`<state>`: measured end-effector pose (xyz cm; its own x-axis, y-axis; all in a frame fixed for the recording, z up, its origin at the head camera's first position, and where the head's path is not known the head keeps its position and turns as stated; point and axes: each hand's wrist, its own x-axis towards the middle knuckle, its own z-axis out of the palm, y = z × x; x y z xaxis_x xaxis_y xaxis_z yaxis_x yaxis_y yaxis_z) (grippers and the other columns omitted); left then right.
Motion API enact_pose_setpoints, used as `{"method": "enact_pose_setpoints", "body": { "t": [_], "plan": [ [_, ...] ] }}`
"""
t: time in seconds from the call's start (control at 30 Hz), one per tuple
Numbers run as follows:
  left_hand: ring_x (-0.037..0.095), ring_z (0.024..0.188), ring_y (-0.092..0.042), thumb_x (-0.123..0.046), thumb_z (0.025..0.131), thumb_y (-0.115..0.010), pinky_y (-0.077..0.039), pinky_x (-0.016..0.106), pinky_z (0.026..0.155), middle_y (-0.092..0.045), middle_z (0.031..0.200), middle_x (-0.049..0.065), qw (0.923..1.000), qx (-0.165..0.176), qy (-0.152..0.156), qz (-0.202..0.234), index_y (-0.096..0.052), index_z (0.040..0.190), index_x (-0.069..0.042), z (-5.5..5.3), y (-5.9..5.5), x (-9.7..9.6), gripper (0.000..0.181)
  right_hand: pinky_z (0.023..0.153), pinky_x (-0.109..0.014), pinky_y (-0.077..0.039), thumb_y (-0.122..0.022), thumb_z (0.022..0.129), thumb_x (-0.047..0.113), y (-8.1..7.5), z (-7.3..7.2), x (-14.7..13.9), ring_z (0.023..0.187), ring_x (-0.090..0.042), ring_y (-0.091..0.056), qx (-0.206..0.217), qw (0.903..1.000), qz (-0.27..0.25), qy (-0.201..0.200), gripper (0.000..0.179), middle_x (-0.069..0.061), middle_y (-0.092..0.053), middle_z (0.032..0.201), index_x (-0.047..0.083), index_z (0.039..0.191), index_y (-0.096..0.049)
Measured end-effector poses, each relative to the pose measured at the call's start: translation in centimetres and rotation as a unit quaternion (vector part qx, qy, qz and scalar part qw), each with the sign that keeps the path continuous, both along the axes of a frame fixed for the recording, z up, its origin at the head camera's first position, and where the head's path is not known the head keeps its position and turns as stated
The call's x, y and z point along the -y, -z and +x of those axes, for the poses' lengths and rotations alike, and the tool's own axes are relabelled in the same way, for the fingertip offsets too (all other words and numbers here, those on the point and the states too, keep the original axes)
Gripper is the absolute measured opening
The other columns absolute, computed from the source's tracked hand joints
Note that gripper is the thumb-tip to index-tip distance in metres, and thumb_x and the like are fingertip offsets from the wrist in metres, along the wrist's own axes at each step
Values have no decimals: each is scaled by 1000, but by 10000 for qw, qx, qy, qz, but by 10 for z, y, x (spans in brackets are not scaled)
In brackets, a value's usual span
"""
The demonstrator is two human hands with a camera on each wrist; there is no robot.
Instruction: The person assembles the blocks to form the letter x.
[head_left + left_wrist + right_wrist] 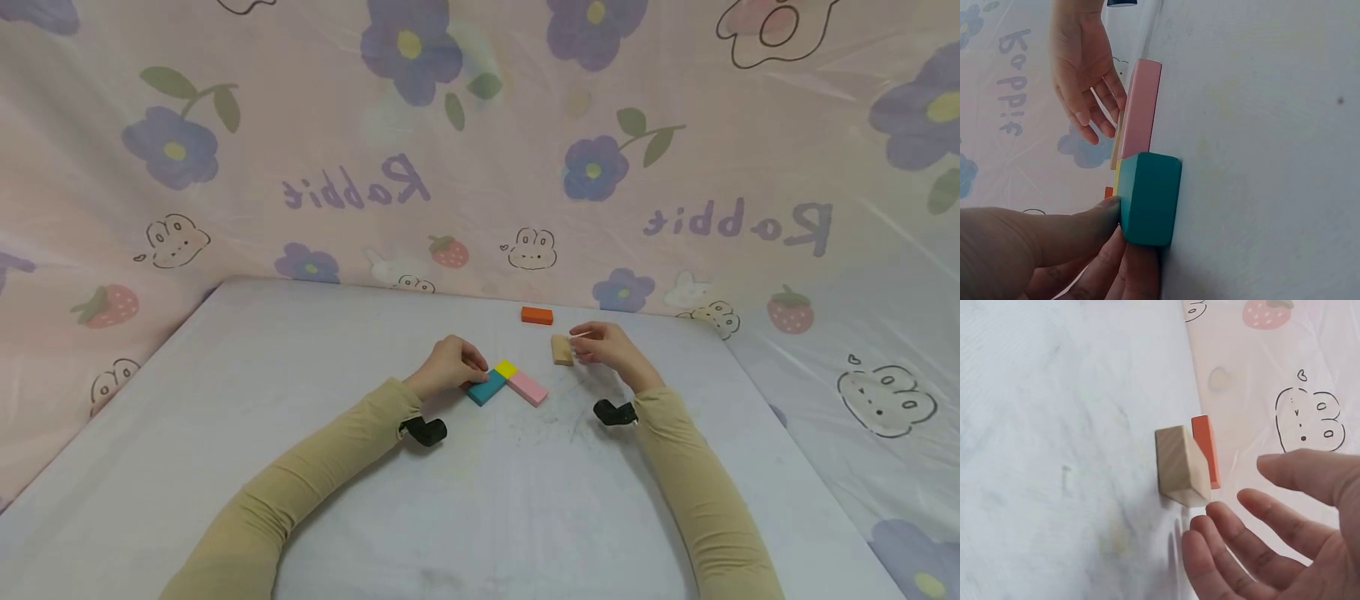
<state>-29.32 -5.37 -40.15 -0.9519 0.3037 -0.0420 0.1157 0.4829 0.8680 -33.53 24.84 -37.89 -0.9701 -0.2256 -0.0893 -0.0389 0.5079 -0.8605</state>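
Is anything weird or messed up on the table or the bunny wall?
Yes! The word "Rabbit" on the cloth wall reads backwards, as if we see the cloth's other side. The white table also has dark smudges near the pink block. I see no damage on that block or the teal block, and no spill.

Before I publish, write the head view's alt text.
A person's left grip pinches a teal block beside a yellow block and a pink block; the right grip hovers near a wooden block. An orange block lies farther back.
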Motion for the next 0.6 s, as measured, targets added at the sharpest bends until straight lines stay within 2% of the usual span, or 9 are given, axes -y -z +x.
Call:
{"method": "enact_pose_setpoints", "body": {
  "t": [0.23, 0.6],
  "plan": [
    [14, 63, -58, -8, 80, -77, -52, 23, 59, -65, 79, 5, 10000, -2, 14, -37, -72, 90, -3, -1, 0, -1, 13, 77, -31, -54, -63, 93, 14, 12, -5, 2, 90, -25, -62, -107, 9995, 237, 164, 45, -29, -57, 117, -10, 129, -50],
    [14, 63, -59, -8, 80, -77, -52, 23, 59, -66, 80, 5, 10000, -44, 58, 3, -72, 92, -1, 1, -1, 1, 15, 83, -37, -50, -74, 84, 24, 15, -5, 10, 102, -31, -57, -283, 9931, 1102, 279, 62, -22, -55, 121, -2, 134, -48]
  ]
}}
